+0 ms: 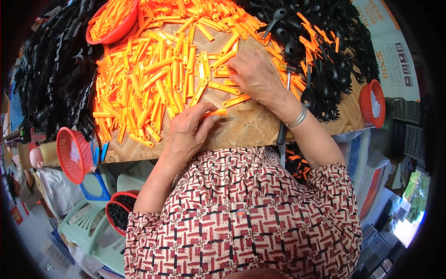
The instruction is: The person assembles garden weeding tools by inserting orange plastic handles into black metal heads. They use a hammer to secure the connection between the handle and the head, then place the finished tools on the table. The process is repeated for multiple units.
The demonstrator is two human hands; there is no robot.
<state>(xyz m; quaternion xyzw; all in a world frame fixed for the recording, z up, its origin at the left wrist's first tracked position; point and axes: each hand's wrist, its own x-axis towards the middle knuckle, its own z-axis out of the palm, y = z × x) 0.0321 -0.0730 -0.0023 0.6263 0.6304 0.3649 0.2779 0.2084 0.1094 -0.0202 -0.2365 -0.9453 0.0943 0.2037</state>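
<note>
Four red baskets (pixel 74 153), three at the table's edges and one below; orange strips (pixel 153 79) and black parts (pixel 325 60) heaped beyond counting; one bracelet (pixel 297 118).

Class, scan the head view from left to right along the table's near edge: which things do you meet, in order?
Red mesh basket → pile of orange plastic strips → left hand holding one orange strip → right hand → black plastic pieces → second red basket.

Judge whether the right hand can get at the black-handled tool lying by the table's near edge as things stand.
Probably yes. The right hand rests on the orange strips, and the black-handled tool lies right beside its wrist, uncovered. The left hand, holding one orange strip, is not in the way.
</note>
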